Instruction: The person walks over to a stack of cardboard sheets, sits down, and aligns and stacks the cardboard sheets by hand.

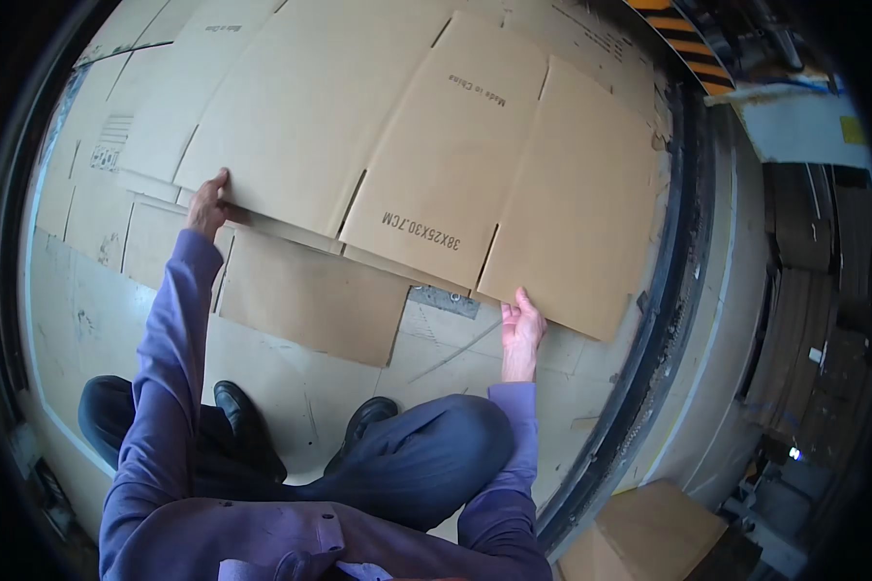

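The flat carton (358,126) lies left of the rail (670,203), partly over a sheet (310,300). Its near edge is gripped at 2 spots, thumbs (523,297) on top: by the left hand (206,206), farther from the rail, and right hand (522,331), nearer. Uneven lifting could crease it at a slot (352,204); swinging railward could bend its near corner (603,333).

Landmark: topmost cardboard sheet (291,116), one. On its face: "38X25X30.7CM" marking (421,232), one; "Made in China" prints (476,89), two. Cut into its near edge: slots (353,204), three. At that edge: left hand (208,206), one; right hand (523,327), one. Nearer than the sheet: shoes (250,431), two. Off its far right corner: striped panel (683,39), one.
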### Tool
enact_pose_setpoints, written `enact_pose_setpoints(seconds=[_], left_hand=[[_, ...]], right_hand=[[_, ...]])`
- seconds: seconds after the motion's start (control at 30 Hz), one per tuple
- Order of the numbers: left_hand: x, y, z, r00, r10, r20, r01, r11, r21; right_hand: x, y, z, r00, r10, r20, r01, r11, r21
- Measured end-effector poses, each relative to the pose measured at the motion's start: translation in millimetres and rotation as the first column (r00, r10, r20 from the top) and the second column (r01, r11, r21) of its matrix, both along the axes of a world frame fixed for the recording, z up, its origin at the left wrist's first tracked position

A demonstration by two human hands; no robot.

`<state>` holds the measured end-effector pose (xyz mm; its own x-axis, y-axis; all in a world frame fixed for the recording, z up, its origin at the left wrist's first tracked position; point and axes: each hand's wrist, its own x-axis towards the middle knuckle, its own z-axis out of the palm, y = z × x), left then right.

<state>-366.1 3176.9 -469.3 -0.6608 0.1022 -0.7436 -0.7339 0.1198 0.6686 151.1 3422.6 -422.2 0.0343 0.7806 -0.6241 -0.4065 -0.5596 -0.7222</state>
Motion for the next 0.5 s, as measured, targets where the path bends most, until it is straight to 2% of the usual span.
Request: enact_pose_setpoints(seconds=[0.1,0.27,0.33,0.4,0.5], left_hand=[[12.6,-27.1,-14.1,0.999,-0.019,-0.029,0.022,0.995,0.102],[43.9,-64.8,-13.7,0.997,-0.081,0.007,0.08,0.994,0.072],[58.0,-66.9,-9.6,0.997,-0.08,-0.013,0.081,0.989,0.122],[64.6,-57.5,1.0,0.993,-0.121,-0.004,0.121,0.991,0.05],[72.3,-52.0,6.2,0.984,-0.173,-0.032,0.173,0.985,-0.014]], right_hand=[[24.2,-19.4,-24.6,1.0,-0.021,-0.006,0.021,0.997,-0.07],[43.6,-44.8,-35.2,0.998,-0.052,0.043,0.056,0.995,-0.085],[49.1,-55.9,-35.1,0.992,-0.001,0.126,0.009,0.998,-0.07],[51.3,-54.8,-32.1,0.957,0.094,0.276,-0.075,0.994,-0.08],[37.4,-35.9,-16.7,0.785,0.27,0.558,-0.235,0.963,-0.135]])
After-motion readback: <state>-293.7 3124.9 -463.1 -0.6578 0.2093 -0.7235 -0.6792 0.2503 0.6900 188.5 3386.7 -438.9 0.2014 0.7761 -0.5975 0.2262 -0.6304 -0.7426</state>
